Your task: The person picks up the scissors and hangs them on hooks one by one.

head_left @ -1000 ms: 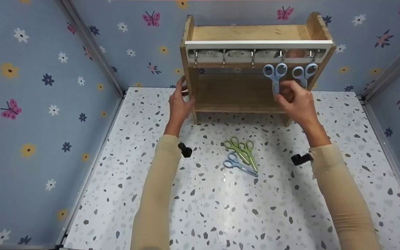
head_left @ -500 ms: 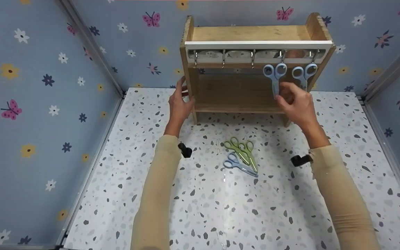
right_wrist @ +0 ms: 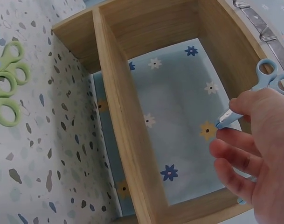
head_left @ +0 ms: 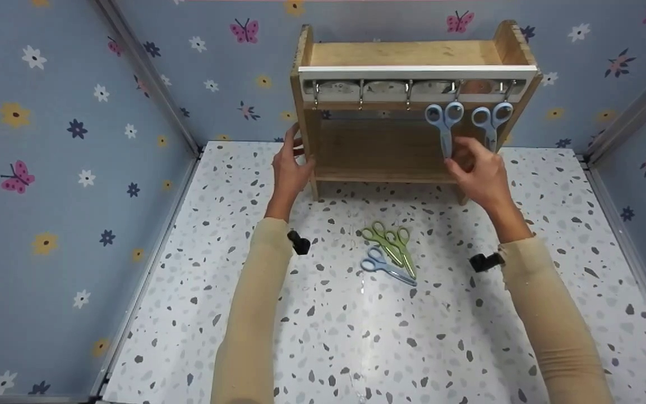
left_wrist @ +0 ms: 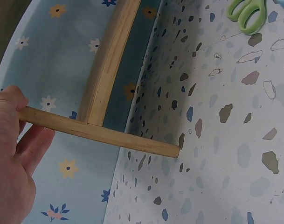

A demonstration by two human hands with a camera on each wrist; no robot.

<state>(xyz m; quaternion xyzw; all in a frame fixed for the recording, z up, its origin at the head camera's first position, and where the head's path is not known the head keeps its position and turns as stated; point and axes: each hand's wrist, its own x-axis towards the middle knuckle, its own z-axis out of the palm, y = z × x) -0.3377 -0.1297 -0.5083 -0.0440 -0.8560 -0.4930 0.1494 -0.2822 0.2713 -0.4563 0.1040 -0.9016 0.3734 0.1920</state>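
My left hand (head_left: 292, 171) grips the left side panel of a wooden shelf rack (head_left: 309, 134), thumb on one face and fingers on the other. In the right wrist view, my right hand (right_wrist: 258, 144) pinches the blade end of blue scissors (right_wrist: 246, 100) between thumb and index finger. One finger loop of these scissors is on a hook of the rack's white rail (head_left: 413, 73). To their right, a second pair of blue scissors (head_left: 491, 123) hangs from the end hook, its lower part partly behind my right hand.
On the speckled tabletop (head_left: 233, 336) before the rack lie two pairs of green scissors (head_left: 401, 247), crossing each other, and one pair of blue scissors (head_left: 387, 268). Several hooks (head_left: 361, 95) on the rail's left hold nothing. Patterned walls (head_left: 76, 196) enclose the sides and back.
My right hand has slid slightly down the hanging blue scissors toward their tip. My left hand, the rack and the scissors on the tabletop stay in place.
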